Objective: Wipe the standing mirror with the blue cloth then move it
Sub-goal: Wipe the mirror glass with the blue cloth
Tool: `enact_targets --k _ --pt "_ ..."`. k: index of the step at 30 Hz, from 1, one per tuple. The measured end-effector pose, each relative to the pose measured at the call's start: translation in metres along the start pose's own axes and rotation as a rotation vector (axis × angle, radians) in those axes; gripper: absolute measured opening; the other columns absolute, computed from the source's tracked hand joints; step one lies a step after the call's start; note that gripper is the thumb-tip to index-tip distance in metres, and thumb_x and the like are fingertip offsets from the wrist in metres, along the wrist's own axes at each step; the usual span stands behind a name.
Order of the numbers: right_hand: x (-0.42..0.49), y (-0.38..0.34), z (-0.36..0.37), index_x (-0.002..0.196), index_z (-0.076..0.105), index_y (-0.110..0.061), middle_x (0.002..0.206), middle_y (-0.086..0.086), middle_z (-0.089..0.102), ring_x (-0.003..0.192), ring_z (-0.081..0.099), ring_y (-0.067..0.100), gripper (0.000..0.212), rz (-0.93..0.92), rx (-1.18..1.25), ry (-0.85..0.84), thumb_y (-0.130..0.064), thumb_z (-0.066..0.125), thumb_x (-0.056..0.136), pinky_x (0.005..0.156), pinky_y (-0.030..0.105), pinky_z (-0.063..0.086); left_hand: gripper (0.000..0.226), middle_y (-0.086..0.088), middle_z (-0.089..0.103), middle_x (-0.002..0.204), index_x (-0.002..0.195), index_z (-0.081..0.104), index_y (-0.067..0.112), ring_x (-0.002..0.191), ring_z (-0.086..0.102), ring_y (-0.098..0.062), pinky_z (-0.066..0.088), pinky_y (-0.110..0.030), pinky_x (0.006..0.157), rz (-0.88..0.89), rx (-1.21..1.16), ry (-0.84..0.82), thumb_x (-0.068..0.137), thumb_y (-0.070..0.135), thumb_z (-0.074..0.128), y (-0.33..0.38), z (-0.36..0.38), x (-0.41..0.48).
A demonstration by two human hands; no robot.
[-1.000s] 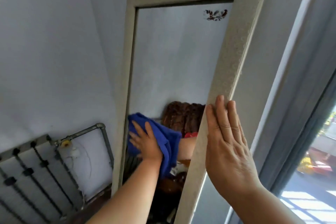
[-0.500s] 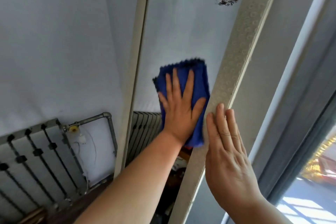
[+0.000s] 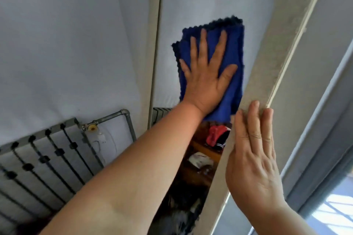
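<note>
Blue cloth (image 3: 234, 74), folded, scalloped dark edging along its top and left sides, lies flat against the glass of the standing mirror (image 3: 267, 59), in the right half of the pane and touching the inner edge of the right frame rail. Left hand (image 3: 205, 74): palm down on the cloth, fingers spread and pointing upward, thumb splayed toward the right rail; it presses the cloth to the glass with an open, flat hand and does not clutch it. Left forearm reaches in diagonally from the lower left, bare. Right hand (image 3: 252, 158): open and flat, fingers straight and together, laid along the pale textured right rail of the frame, fingertips pointing up the rail; it braces the frame with no closed grasp visible. Mirror frame: off-white, leaning between a grey-white wall (image 3: 66, 44) on the left and a window frame (image 3: 321, 139) on the right. Radiator (image 3: 38, 164) with dark ribs and a grey pipe (image 3: 114, 116) stands beside the mirror's left rail. Lower glass reflects a red item (image 3: 214, 133) on wooden furniture; other reflected contents too dark and blurred to identify.
</note>
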State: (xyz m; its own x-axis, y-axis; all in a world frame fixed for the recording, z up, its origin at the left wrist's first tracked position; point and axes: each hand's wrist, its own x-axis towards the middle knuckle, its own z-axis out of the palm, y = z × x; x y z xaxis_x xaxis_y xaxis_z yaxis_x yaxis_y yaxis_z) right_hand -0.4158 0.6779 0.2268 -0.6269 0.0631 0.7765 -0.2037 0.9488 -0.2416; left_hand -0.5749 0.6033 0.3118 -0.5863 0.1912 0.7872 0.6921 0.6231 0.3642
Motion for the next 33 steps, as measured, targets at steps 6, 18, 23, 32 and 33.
enact_targets --k 6,18,23,32,33 --pt "0.001 0.001 0.004 0.151 0.018 0.0 0.161 0.014 0.002 0.149 -0.009 0.028 0.081 0.018 -0.041 -0.007 0.015 0.045 0.076 0.12 0.037 -0.002 0.058 -0.005 0.0 0.163 0.153 0.005 0.023 0.15 -0.002 -0.022 0.001 -0.05 0.119 -0.658 -0.159 0.101 0.104 0.04 0.029 -0.101 0.006 -0.022" --pt "-0.005 -0.009 0.006 0.151 0.015 0.0 0.162 0.012 -0.003 0.149 -0.006 0.031 0.076 0.09 -0.117 -0.032 0.004 0.043 0.081 0.12 0.039 -0.001 0.062 -0.004 -0.007 0.163 0.15 -0.008 0.039 0.148 -0.016 -0.019 -0.016 -0.053 0.113 -0.221 -0.076 -0.036 0.095 0.058 0.015 -0.054 0.008 -0.051" --pt "-0.005 -0.012 0.005 0.153 0.013 -0.005 0.163 0.007 -0.005 0.149 -0.008 0.027 0.089 0.098 -0.125 -0.051 0.013 0.059 0.079 0.12 0.035 -0.004 0.065 -0.01 0.004 0.163 0.153 0.008 0.022 0.15 -0.002 -0.027 0.003 -0.06 0.116 -0.375 -0.07 0.041 0.095 0.046 0.024 -0.117 -0.004 -0.014" --pt "-0.016 0.001 0.011 0.151 0.019 -0.002 0.162 0.01 0.002 0.149 -0.002 0.026 0.083 0.061 -0.093 0.019 0.019 0.052 0.078 0.12 0.038 0.005 0.056 -0.006 -0.008 0.163 0.15 -0.004 0.037 0.15 -0.009 -0.026 0.001 -0.061 0.114 -1.048 -0.28 0.031 0.101 0.049 0.02 -0.068 0.048 -0.176" --pt "-0.017 0.0 0.012 0.151 0.019 -0.001 0.162 0.011 0.002 0.149 -0.001 0.027 0.08 0.058 -0.088 0.027 0.018 0.048 0.079 0.12 0.037 0.006 0.057 -0.007 -0.009 0.163 0.148 -0.008 0.037 0.149 -0.011 -0.026 0.0 -0.061 0.114 -0.922 -0.233 0.013 0.1 0.052 0.017 -0.057 0.045 -0.162"
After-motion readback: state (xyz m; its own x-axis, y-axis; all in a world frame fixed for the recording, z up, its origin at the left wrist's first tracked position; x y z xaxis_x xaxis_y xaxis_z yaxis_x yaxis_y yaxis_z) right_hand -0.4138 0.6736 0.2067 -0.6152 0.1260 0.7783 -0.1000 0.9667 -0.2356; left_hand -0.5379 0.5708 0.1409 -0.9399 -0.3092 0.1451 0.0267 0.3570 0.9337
